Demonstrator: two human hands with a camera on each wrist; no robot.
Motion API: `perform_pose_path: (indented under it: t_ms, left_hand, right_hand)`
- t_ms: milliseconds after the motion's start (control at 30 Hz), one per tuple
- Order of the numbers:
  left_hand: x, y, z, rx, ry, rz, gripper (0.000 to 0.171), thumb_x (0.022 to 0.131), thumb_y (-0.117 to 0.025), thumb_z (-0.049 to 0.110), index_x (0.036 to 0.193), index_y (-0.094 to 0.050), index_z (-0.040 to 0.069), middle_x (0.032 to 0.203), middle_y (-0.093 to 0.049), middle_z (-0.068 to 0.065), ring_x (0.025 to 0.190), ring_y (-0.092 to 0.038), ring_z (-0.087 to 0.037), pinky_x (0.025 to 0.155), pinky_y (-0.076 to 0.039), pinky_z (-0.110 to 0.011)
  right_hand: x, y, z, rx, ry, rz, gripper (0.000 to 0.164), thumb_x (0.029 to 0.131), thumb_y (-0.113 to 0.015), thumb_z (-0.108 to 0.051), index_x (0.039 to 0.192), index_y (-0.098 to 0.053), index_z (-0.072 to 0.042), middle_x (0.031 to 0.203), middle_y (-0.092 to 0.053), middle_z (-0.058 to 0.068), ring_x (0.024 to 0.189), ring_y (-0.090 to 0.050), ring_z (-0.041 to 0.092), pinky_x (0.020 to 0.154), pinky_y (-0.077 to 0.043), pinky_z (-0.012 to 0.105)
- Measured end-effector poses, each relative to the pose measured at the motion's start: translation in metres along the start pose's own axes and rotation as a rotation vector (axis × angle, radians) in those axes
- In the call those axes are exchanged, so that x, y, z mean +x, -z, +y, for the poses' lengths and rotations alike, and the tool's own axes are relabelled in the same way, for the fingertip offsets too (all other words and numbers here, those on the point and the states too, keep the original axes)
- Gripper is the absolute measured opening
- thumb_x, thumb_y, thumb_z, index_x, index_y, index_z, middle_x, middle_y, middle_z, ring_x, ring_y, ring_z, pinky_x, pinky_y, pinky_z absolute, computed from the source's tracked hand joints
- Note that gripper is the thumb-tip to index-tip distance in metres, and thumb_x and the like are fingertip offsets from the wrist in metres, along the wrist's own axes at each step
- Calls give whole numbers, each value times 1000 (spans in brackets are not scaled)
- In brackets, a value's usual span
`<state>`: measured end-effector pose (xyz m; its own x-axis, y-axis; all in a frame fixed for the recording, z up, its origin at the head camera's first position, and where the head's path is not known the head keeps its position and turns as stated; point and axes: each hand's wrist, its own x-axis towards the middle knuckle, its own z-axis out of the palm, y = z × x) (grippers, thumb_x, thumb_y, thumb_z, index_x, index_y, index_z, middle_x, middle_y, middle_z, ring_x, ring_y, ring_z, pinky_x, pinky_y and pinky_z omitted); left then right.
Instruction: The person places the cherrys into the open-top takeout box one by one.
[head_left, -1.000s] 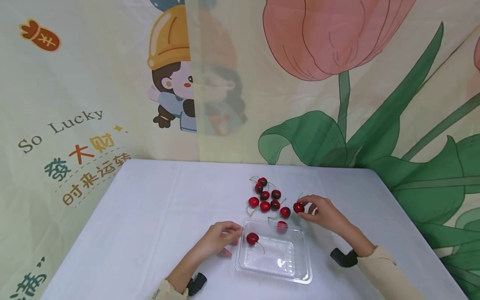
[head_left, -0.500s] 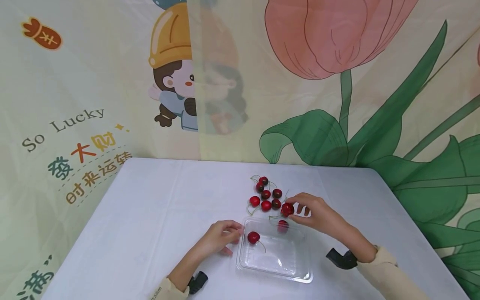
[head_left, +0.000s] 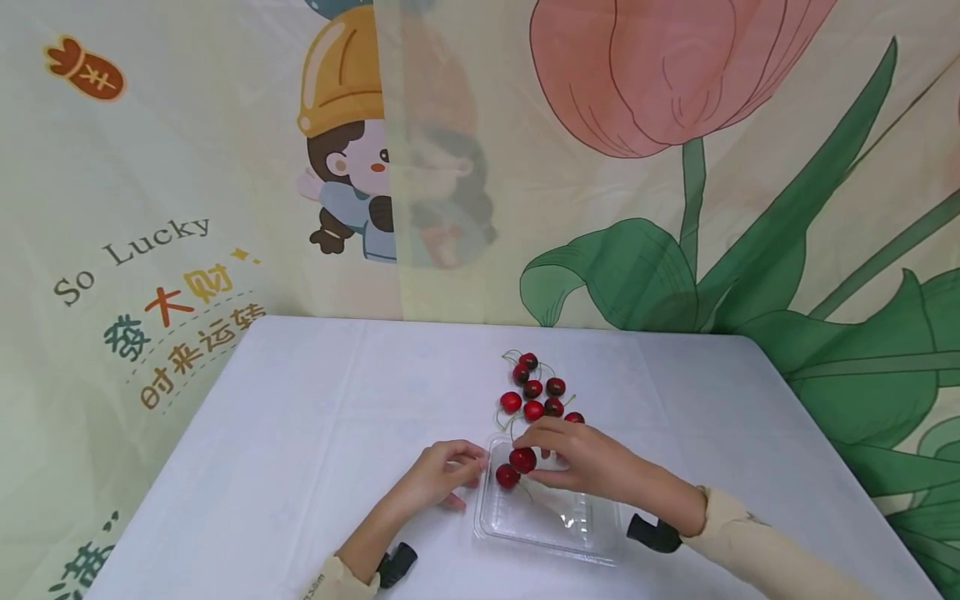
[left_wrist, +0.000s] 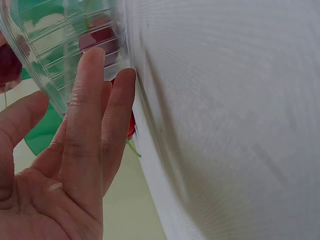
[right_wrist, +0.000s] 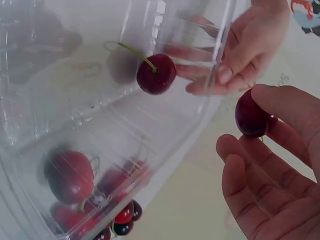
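My right hand pinches a dark red cherry between thumb and fingertips, above the left back part of a clear plastic container. Inside lies another cherry with a green stem. The right wrist view shows the held cherry apart from it. At the container's left side is my left hand, fingers extended; in the left wrist view its fingertips touch or nearly touch the clear wall. More cherries show blurred through the plastic; whether they lie inside I cannot tell.
A loose group of several cherries with stems lies behind the container on the white-covered table. A printed cloth hangs along the table's back edge. Each wrist bears a black camera.
My right hand has carried the cherry leftward and toward me, from right of the group to above the container. The left hand has stayed beside the container.
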<state>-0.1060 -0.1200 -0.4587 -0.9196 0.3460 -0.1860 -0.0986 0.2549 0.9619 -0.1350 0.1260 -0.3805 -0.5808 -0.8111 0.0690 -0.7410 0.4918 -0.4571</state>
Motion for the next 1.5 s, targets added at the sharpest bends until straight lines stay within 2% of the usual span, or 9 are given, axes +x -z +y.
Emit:
perform_pose_path:
  t_ms: [133,333,467,633,800,1000,1100,1300,1500]
  left_hand:
    - [0,0,1,0,-2,-4,32,96,-65,21,116,-63,-3,100,-68,-10,87,-67,-20,55,-60,-33]
    - [0,0,2,13,-8,-4,32,96,-64,22,116,-64,-3,98,-68,-9,87,-67,-20,55,-59,-33]
    - [0,1,1,17,-10,-2,32,96,-64,23,116,-63,-3,96,-68,-8,86,-67,-20,55,-59,-33]
    - [1,1,0,17,2,-1,33,95,-65,24,116,-64,-2,96,-68,-8,86,-66,-19,55,-59,-33]
    - [1,-1,0,27,-9,1,31,96,-64,23,115,-64,-2,96,-68,-8,85,-67,-20,54,-59,-32]
    - [-1,0,2,29,-14,4,31,96,-63,21,116,-64,-3,98,-69,-9,85,-68,-20,54,-59,-34]
    - [-2,0,3,25,-17,6,31,96,-63,21,116,-63,-3,98,-68,-9,85,-68,-21,54,-59,-35]
    - [-3,-1,3,24,-18,10,30,96,-64,20,116,-63,-3,98,-68,-8,85,-67,-21,53,-59,-37]
    - [-3,-1,3,27,-16,7,30,96,-64,20,116,-64,-3,97,-68,-8,84,-67,-20,53,-59,-36]
  right_hand:
    - [5,-7,-2,-15,0,-78,36,83,-79,-16,117,-69,-12,114,-66,2,100,-64,17,78,-58,22]
    - [8,-20,-3,-21,7,-151,34,85,-77,-17,118,-69,-13,114,-67,-1,97,-63,12,78,-55,17]
    - [10,-27,-2,-69,23,-197,33,86,-77,-17,118,-69,-16,115,-67,-4,97,-63,7,79,-52,12]
    - [12,-32,-2,-156,96,-198,30,84,-78,-17,114,-70,-17,112,-68,-4,100,-63,6,83,-53,14]
    - [16,-36,-4,-175,94,-213,29,83,-79,-17,110,-71,-18,110,-68,-5,97,-62,4,83,-53,14]
    - [22,-42,-8,-291,118,-224,27,84,-79,-21,109,-70,-19,107,-67,-6,94,-60,3,81,-53,14]
    - [25,-45,-8,-312,102,-254,29,83,-79,-21,111,-70,-19,108,-66,-6,95,-60,3,81,-54,15]
    - [28,-50,-10,-285,50,-309,35,83,-79,-19,117,-68,-17,115,-65,-3,101,-60,6,86,-54,19]
    - [27,-49,-9,-219,29,-306,34,82,-80,-19,115,-69,-17,111,-65,-4,97,-59,3,86,-52,15]
